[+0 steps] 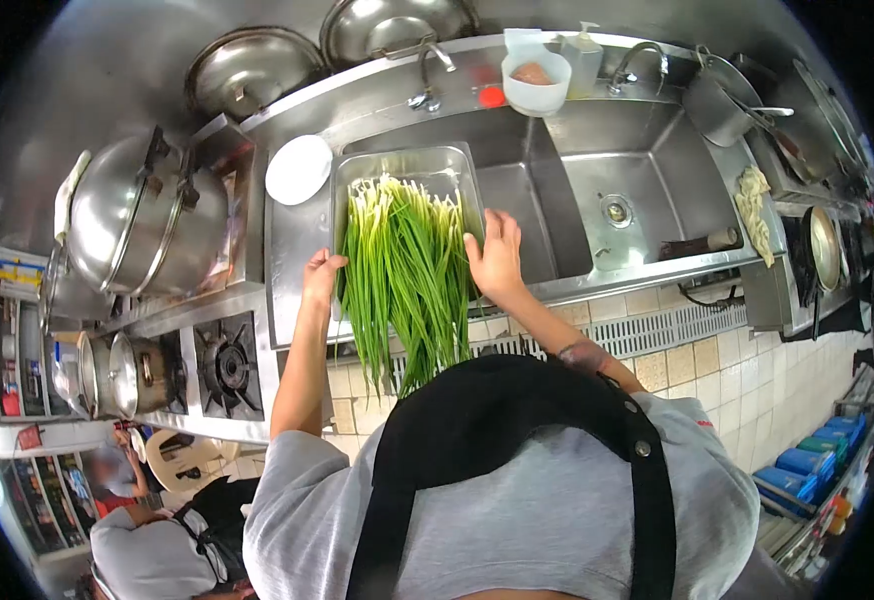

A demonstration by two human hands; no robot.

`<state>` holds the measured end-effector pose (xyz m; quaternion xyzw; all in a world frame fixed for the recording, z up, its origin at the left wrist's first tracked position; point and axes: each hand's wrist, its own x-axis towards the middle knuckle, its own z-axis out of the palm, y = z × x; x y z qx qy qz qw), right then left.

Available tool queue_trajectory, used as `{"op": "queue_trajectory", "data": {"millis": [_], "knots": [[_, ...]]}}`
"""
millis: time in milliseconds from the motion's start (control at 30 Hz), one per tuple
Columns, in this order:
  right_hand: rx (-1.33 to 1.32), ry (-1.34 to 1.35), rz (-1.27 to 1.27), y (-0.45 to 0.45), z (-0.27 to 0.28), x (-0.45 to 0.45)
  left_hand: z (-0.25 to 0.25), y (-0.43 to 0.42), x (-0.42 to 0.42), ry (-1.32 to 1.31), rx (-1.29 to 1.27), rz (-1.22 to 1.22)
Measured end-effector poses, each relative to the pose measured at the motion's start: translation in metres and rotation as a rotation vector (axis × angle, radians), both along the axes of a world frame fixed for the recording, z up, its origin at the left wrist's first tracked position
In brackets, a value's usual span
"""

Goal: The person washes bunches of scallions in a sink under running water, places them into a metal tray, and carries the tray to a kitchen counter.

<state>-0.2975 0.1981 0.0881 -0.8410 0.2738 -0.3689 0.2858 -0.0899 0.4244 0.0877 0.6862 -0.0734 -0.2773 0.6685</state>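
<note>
A large bunch of green onions [407, 270] lies in a rectangular metal tray [407, 160], white root ends at the back and green leaves hanging over the front edge toward the black apron. At the tray's left side is my left hand [323, 274], its thumb and fingers closed together at the rim; whether they grip the rim or a leaf is too small to tell. My right hand [495, 258] rests by the tray's right side, fingers spread, thumb near the leaves, holding nothing.
A white plate [299, 170] sits left of the tray. Two sink basins [647, 180] lie to the right, with faucets behind and a white container [537, 92] between. Stove burner [229, 366] and big pots [122, 220] stand left. Another person [152, 555] is at lower left.
</note>
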Motion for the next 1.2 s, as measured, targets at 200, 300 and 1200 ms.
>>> {"op": "queue_trajectory", "data": {"millis": [200,300,1200], "knots": [[0.064,-0.022,0.17,-0.006,0.07,-0.019,0.018,-0.026,-0.013,-0.088,-0.149,0.005],[0.371,0.143,0.218,-0.009,0.067,-0.013,0.052,-0.048,-0.036,-0.153,-0.112,0.082],[1.531,-1.208,0.378,-0.008,0.05,0.04,0.166,-0.215,-0.16,-1.358,0.444,-0.622]]}}
